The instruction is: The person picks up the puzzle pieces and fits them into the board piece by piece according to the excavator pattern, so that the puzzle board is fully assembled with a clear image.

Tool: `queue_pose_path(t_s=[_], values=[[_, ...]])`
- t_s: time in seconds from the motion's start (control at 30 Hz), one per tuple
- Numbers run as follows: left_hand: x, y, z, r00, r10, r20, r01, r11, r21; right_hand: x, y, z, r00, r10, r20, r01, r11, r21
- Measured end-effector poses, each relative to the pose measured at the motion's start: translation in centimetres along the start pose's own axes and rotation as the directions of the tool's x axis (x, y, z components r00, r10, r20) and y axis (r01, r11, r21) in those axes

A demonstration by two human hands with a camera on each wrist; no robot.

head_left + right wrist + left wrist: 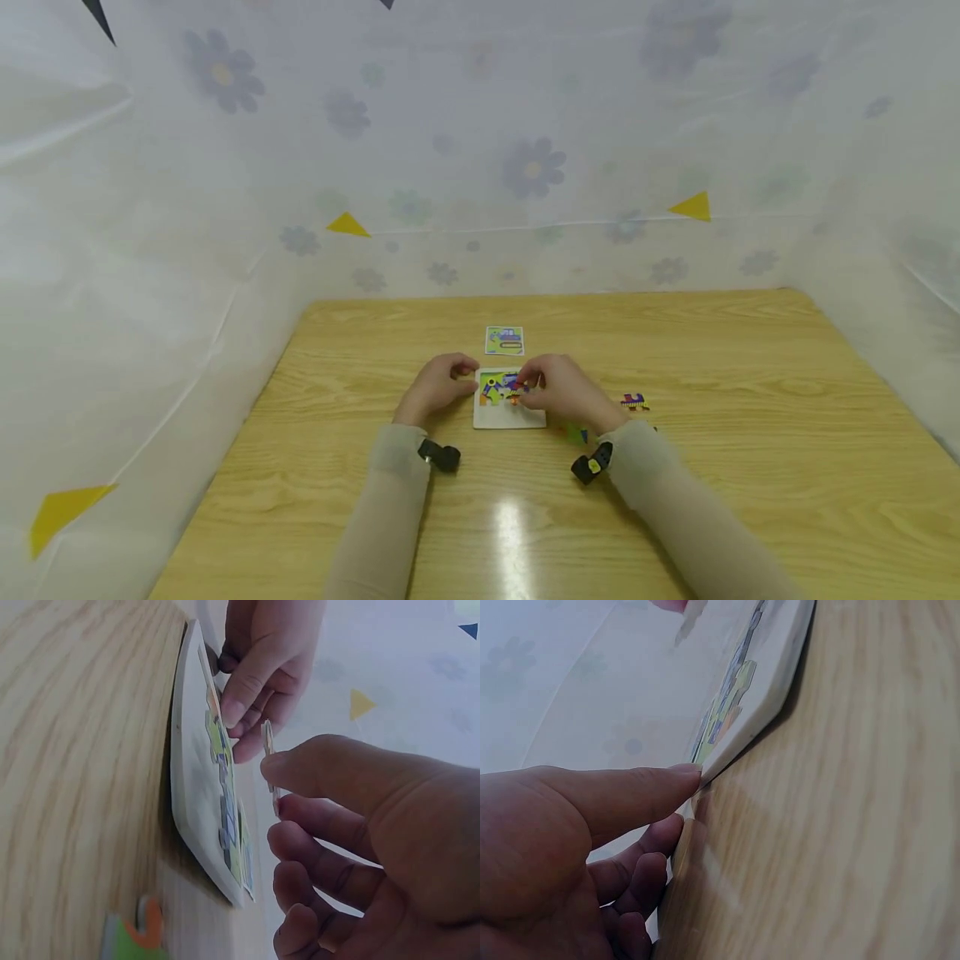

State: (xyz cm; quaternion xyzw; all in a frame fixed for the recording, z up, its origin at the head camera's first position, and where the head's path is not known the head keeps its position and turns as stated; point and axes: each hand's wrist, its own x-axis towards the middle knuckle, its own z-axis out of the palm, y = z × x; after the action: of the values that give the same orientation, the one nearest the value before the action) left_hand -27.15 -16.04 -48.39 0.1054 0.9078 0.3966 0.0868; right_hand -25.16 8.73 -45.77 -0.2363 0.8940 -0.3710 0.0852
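Note:
A white puzzle tray (510, 417) lies on the table, its upper part filled with joined jigsaw pieces (492, 389) in green, blue and orange. My left hand (441, 385) holds the tray's left edge; in the left wrist view the thumb (641, 796) lies at the rim with the other fingers curled beside it. My right hand (564, 392) pinches a small jigsaw piece (268, 754) between thumb and index finger. This piece is held above the tray, edge-on in the right wrist view, so its picture is hidden there.
Behind the tray lies a square picture card (505, 341) showing a purple digger. To the right is a loose purple and yellow piece (634, 402). A green piece (576, 433) lies partly hidden below my right wrist. White flowered sheeting (465, 150) surrounds the table (337, 500).

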Motion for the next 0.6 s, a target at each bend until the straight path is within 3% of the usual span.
queue_pose_path(t_s=[0.33,0.6], values=[[-0.2,0.0,0.0,1.000,0.014,-0.010,-0.014,1.000,0.001,1.3,0.2,1.5,1.000,0.000,0.004,0.000,1.000,-0.028],[-0.3,0.3,-0.2,1.000,0.010,-0.010,-0.010,1.000,-0.007,1.4,-0.1,1.7,0.998,0.060,0.023,-0.059,0.996,-0.067]])
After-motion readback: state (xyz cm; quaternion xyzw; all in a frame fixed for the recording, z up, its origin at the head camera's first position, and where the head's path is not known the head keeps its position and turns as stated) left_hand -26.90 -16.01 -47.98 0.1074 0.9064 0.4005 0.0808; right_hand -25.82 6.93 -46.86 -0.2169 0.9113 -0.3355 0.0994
